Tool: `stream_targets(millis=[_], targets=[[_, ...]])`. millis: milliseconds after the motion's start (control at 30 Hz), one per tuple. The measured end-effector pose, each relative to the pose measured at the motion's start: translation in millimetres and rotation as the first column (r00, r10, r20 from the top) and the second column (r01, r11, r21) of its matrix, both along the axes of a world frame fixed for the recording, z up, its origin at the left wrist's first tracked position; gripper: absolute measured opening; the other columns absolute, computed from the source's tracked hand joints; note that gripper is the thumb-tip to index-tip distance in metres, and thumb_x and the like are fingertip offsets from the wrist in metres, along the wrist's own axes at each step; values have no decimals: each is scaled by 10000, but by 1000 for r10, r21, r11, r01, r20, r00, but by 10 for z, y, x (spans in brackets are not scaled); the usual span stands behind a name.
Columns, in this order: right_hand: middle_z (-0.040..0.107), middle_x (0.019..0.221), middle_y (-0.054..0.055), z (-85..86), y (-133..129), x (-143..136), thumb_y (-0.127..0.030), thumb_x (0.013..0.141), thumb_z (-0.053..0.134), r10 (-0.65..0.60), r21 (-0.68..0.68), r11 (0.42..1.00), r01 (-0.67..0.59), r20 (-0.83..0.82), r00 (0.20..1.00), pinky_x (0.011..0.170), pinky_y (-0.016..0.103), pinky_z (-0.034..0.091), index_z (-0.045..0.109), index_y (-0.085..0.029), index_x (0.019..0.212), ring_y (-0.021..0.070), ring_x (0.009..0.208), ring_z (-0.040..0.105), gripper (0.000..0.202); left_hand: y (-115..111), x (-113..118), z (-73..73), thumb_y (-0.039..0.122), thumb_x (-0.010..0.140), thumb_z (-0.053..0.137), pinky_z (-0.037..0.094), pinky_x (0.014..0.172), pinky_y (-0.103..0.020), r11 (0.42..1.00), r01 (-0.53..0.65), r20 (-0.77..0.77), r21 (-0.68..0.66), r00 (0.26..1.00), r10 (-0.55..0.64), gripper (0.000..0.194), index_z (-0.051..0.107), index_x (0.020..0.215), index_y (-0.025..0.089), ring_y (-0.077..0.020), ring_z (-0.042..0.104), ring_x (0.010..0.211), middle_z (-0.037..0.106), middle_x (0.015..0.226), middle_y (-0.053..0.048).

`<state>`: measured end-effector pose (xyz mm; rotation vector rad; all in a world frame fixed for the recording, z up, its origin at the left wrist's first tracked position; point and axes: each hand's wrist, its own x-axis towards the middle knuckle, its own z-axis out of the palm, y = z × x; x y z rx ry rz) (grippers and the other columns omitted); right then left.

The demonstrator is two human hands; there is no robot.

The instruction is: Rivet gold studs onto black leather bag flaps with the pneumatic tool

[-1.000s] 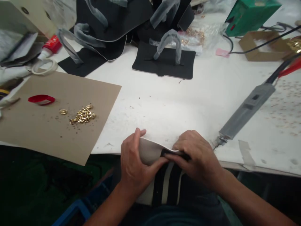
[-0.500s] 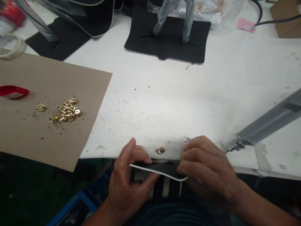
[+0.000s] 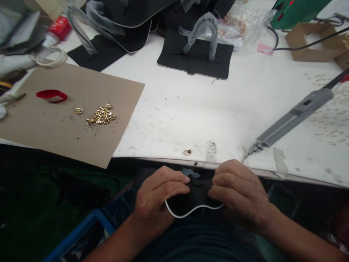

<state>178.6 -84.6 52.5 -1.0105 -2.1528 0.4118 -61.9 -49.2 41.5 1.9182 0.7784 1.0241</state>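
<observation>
Between my two hands, just off the table's front edge, is a black panel with a pale, curved edge and a short dark strip on its face. My left hand grips its left side, fingers over the top and thumb hidden beneath. On its right side my right hand is closed, fingertips pressed on the surface. A bit of clear plastic shows behind the panel. On the table just beyond lies a single gold ring fitting. The grey electric screwdriver rests to the right, its tip toward the table edge.
A brown board at left carries a pile of gold fittings and a red scoop. Farther back are a black panel with a wrapped handle, a tape roll and a cardboard box. A blue crate stands below.
The black panel has tilted so its broad face shows, and my left fingers now lie over its top. The view has shifted, revealing more of the table's far side and right.
</observation>
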Motion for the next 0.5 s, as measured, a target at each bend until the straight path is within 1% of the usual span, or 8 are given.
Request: stream_targets(millis=[67, 133, 167, 233, 300, 367, 433, 500], targets=[[665, 822, 85, 59, -83, -33, -96, 1041, 524, -1, 16, 1000, 1, -2, 1000, 727, 384, 463, 635, -136, 968, 223, 813, 583, 138, -94, -39, 33, -12, 846, 759, 621, 853, -336, 999, -2, 28, 35, 1000, 1, 217, 714, 982, 151, -198, 738, 981, 770, 1049, -96], [658, 802, 82, 125, -162, -71, -88, 1046, 498, 1, 41, 999, -1, 6, 1000, 713, 369, 465, 636, -137, 953, 216, 797, 587, 174, -188, -82, 38, -16, 856, 738, 623, 890, -372, 998, -6, 47, 61, 999, 3, 215, 699, 978, 157, -216, 744, 1012, 774, 1059, -101], [654, 794, 81, 160, -202, -91, -90, 1053, 479, 4, 56, 998, -4, 8, 1000, 706, 363, 467, 636, -138, 949, 213, 791, 588, 195, -234, -104, 31, -13, 861, 729, 623, 900, -377, 998, -26, 58, 62, 998, 22, 222, 691, 987, 166, -218, 747, 1020, 777, 1058, -95], [656, 796, 85, 236, -282, -130, -95, 1062, 456, 21, 77, 997, -22, 11, 1000, 699, 355, 473, 636, -137, 954, 212, 791, 593, 214, -318, -145, 17, 32, 873, 744, 630, 867, -350, 996, -93, 67, 15, 994, 92, 261, 687, 1075, 185, -202, 757, 977, 783, 1046, -75], [659, 806, 87, 317, -364, -168, -97, 1059, 463, 44, 88, 995, -45, 15, 999, 698, 351, 481, 635, -137, 969, 211, 793, 595, 198, -388, -184, 27, 116, 899, 765, 633, 802, -312, 989, -136, 61, -52, 988, 139, 324, 685, 1202, 201, -178, 762, 893, 788, 1034, -63], [660, 810, 87, 403, -446, -205, -97, 1053, 481, 65, 101, 993, -67, 28, 997, 700, 351, 490, 633, -139, 973, 210, 791, 595, 177, -449, -219, 85, 189, 933, 754, 634, 794, -314, 994, -98, 58, -54, 993, 101, 291, 713, 1221, 208, -182, 766, 883, 794, 1037, -72], [662, 804, 87, 485, -525, -245, -102, 1052, 491, 68, 128, 989, -72, 36, 997, 698, 351, 502, 629, -139, 967, 210, 787, 600, 167, -511, -252, 189, 226, 956, 734, 634, 800, -332, 999, -30, 75, 37, 997, 27, 193, 759, 1146, 203, -205, 771, 914, 800, 1034, -90], [668, 797, 87, 554, -602, -286, -100, 1049, 503, 64, 154, 986, -70, 47, 997, 688, 344, 512, 624, -143, 961, 210, 785, 614, 155, -586, -283, 313, 238, 963, 725, 635, 789, -345, 988, 11, 68, 157, 997, -22, 191, 771, 1142, 190, -223, 772, 931, 806, 1041, -109]])
